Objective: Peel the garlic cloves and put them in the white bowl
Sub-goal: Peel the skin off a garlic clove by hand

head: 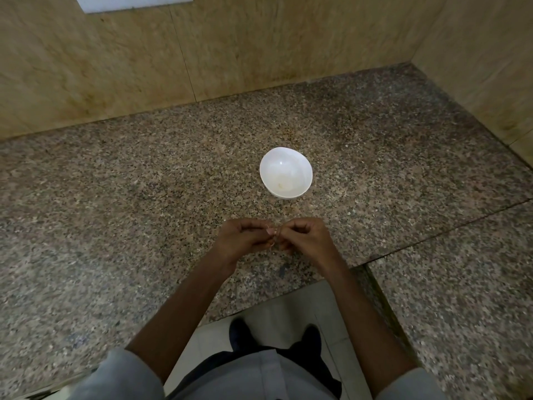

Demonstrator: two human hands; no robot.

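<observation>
A small garlic clove [274, 232] with a thin curl of skin hanging from it is pinched between the fingertips of both hands, above the granite counter. My left hand [242, 241] holds it from the left and my right hand [305, 239] from the right, with the fingers of both curled. Most of the clove is hidden by my fingers. The white bowl [286, 172] stands on the counter just beyond my hands, slightly right of them. A small pale bit lies at its bottom.
The speckled granite counter [144, 197] forms an L, with a seam at the right [432, 235]. Beige stone walls [202, 53] close the back and right. The counter's front edge [288, 295] lies below my hands, with floor and my shoes beneath.
</observation>
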